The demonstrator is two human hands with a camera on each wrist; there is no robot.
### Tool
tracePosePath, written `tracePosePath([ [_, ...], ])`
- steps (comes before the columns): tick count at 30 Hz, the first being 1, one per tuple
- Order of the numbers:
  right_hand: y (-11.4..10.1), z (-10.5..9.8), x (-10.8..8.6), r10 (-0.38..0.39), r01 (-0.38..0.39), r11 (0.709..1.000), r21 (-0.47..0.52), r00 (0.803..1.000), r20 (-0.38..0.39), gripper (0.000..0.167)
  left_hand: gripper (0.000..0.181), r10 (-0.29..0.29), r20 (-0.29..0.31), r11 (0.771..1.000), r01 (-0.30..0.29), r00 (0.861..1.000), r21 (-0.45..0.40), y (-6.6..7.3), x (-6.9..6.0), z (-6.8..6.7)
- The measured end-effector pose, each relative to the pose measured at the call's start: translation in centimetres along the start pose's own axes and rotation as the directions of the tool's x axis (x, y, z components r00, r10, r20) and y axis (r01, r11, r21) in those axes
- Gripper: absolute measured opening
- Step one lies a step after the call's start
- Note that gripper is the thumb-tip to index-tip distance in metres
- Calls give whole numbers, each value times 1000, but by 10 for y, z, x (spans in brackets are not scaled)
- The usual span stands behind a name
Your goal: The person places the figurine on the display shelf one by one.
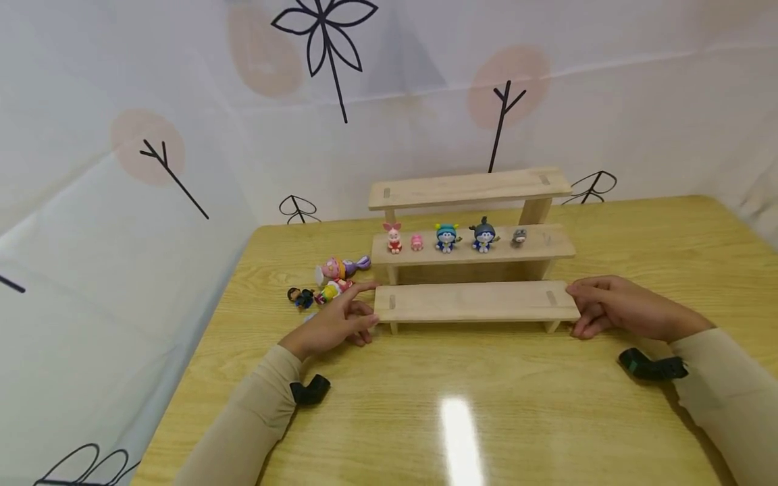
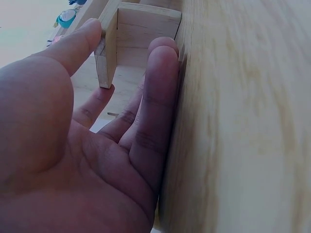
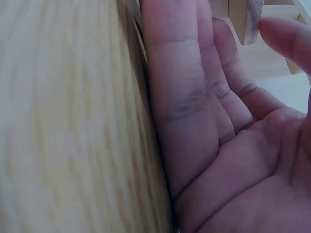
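A three-step wooden shelf [image 1: 474, 302] stands on the table. At the left end of its lowest board, my left hand [image 1: 334, 322] holds the board between thumb and index finger. My right hand [image 1: 632, 309] grips the opposite end. In the left wrist view the thumb of my left hand [image 2: 97, 145] touches the board's end [image 2: 108, 53], and the other fingers rest near the tabletop. The right wrist view has my right hand [image 3: 228, 121] with its thumb against a board edge [image 3: 249, 22] and its lower fingers along the table.
On the middle board stand several figures, among them a pink one [image 1: 394, 239] and two blue ones [image 1: 446, 239]. More figures lie left of the shelf, one dark-haired [image 1: 300, 298]. The yellow wooden table [image 1: 389, 418] meets a patterned white cloth [image 1: 389, 135] behind.
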State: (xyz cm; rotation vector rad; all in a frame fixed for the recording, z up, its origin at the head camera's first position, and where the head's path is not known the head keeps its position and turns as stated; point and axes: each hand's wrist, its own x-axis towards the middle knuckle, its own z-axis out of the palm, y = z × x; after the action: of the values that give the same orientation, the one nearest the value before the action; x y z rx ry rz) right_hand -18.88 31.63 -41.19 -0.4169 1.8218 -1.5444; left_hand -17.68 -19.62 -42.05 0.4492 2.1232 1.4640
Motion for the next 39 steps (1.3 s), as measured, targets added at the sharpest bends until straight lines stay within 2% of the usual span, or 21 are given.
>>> tracePosePath([
  [4,2,0,1,-13,13,1000,7,1000,17,35,67,-13,0,1000,13,1000,7,-1,-1,0],
  [9,4,-3,2,-27,27,1000,9,1000,-2,36,68,8,-8,1000,-8,1000,10,2,0,0],
  [16,7,-3,4,-25,24,999,32,1000,9,36,71,-37,16,999,37,999,-11,9,-5,-5],
  [18,6,-3,3,-27,26,999,22,1000,13,36,69,-24,-10,999,24,1000,24,12,-8,-10],
  [20,5,-3,2,-31,31,999,7,999,11,34,64,8,-85,997,-1,996,81,17,-11,-15],
  [21,5,-4,1,-33,33,999,1,999,6,34,60,33,-138,992,-17,990,121,19,-12,-18],
  [23,4,-4,1,-36,36,999,-7,999,0,32,51,92,-254,974,-34,963,222,24,-12,-24],
  [26,4,-3,2,-29,29,1000,-5,1000,-8,29,39,176,-390,929,-22,904,368,29,-10,-31],
  [28,6,-3,1,-28,28,1000,-1,1000,-8,28,35,223,-434,893,-4,873,451,31,-7,-36],
  [30,7,-2,1,-29,29,1000,-2,1000,-10,27,34,261,-452,854,14,853,520,32,-2,-40],
  [32,7,-1,1,-30,30,999,-12,999,-16,26,34,280,-464,827,34,841,561,33,2,-44],
  [34,7,-2,1,-32,31,999,-19,999,-25,26,35,277,-473,801,71,836,595,35,7,-49],
  [36,6,-2,2,-29,29,999,-16,999,-31,26,36,253,-476,782,112,842,613,36,11,-52],
  [39,6,-1,1,-28,28,1000,-4,999,-33,26,41,176,-472,754,190,864,629,35,16,-56],
])
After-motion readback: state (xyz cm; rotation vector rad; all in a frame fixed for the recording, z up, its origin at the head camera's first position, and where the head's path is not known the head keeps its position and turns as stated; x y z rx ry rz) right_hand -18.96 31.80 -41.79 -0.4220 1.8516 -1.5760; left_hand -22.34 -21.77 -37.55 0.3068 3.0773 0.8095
